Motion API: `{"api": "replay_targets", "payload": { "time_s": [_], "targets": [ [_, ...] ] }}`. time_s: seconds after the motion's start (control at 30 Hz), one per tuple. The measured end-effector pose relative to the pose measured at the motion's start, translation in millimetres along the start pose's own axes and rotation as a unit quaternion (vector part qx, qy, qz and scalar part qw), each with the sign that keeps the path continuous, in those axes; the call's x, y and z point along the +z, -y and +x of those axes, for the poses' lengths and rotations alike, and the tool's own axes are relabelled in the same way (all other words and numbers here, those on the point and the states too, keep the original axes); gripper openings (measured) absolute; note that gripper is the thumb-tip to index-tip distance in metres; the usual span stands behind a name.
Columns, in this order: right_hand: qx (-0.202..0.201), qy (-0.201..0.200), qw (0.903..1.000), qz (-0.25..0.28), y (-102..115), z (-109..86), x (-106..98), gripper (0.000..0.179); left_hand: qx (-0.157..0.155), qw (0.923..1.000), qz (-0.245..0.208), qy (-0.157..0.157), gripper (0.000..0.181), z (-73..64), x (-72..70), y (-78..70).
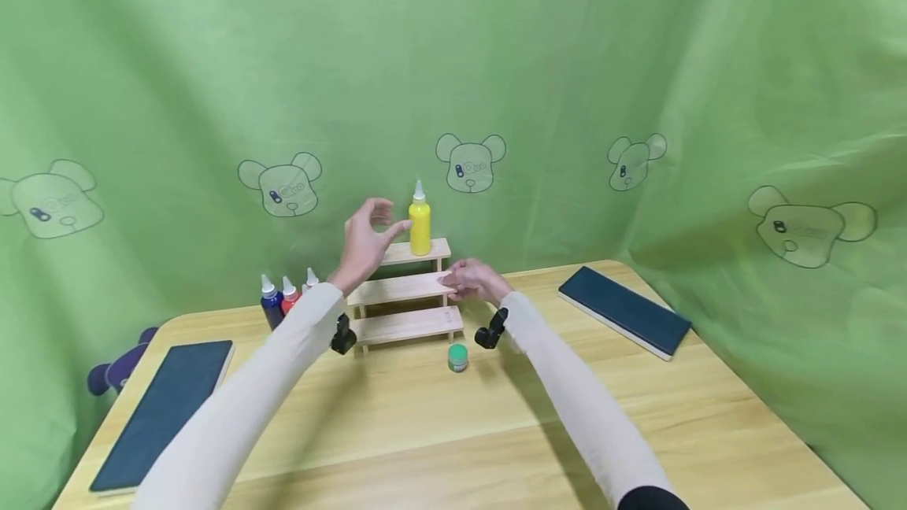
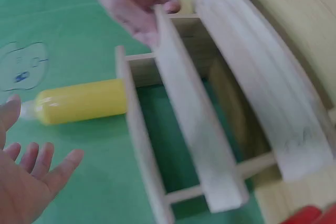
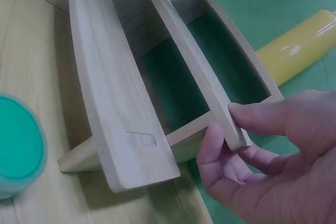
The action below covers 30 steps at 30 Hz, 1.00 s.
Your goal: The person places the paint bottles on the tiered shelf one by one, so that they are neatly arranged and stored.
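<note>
A small three-step wooden shelf (image 1: 405, 326) stands near the back of the table. On its top step is a yellow squeeze bottle (image 1: 420, 228) with a white pointed cap, upright near the right end. My left hand (image 1: 366, 246) hovers left of the bottle, thumb and fingers spread apart; the left wrist view shows a gap between hand and bottle. With thumb and fingers my right hand (image 1: 476, 280) pinches the right end of the middle step (image 3: 220, 114). A small jar with a green lid (image 1: 457, 356) sits in front of the shelf's right end.
Blue (image 1: 271, 303) and red (image 1: 290, 294) squeeze bottles, plus another white-capped one, stand left of the shelf, partly behind the left sleeve. A dark flat board (image 1: 170, 408) lies at the table's left and another (image 1: 623, 311) at the right. Green curtain hangs behind.
</note>
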State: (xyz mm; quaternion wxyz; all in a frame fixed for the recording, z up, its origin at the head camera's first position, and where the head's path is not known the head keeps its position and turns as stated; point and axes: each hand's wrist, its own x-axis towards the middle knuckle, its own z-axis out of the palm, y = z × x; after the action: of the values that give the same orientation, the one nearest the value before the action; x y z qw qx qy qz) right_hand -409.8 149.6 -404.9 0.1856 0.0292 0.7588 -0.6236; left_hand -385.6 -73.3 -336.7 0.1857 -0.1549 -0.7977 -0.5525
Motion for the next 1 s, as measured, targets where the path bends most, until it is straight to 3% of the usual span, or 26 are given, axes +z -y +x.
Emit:
{"api": "replay_targets", "payload": {
  "time_s": [0.13,0.23,0.33,0.4,0.53,0.77,0.87,1.0],
  "targets": [
    [-0.002,0.001,1.0000,0.003,-2,3.5,2,0.036,0.044,0.9979,-0.014,-0.044,0.030,-7.8,-33.0,-8.5],
    [-0.018,0.001,0.9998,-0.004,2,5.6,4,0.036,0.067,0.9926,-0.015,-0.100,0.026,-11.7,-60.9,-9.4],
    [-0.033,-0.007,0.9993,-0.016,5,6.3,0,0.032,0.061,0.9861,-0.024,-0.153,0.028,-15.1,-81.4,-4.2],
    [-0.034,-0.012,0.9992,-0.020,4,7.8,-4,0.027,0.044,0.9844,-0.024,-0.168,0.030,-19.6,-89.3,2.4],
    [-0.013,-0.015,0.9997,-0.017,-4,10.7,-10,0.026,0.029,0.9890,0.012,-0.145,0.027,-33.6,-95.2,16.9],
    [-0.015,-0.019,0.9996,-0.013,-4,11.7,-10,0.034,0.070,0.9906,0.088,-0.077,0.021,-56.9,-105.9,38.0],
    [-0.011,-0.020,0.9996,-0.016,-2,10.8,-10,0.031,0.063,0.9891,0.105,-0.082,0.023,-67.0,-115.7,51.1],
    [-0.013,-0.015,0.9996,-0.020,0,10.5,-10,0.027,0.033,0.9854,0.116,-0.120,0.027,-76.7,-132.4,66.9]
  ]
}}
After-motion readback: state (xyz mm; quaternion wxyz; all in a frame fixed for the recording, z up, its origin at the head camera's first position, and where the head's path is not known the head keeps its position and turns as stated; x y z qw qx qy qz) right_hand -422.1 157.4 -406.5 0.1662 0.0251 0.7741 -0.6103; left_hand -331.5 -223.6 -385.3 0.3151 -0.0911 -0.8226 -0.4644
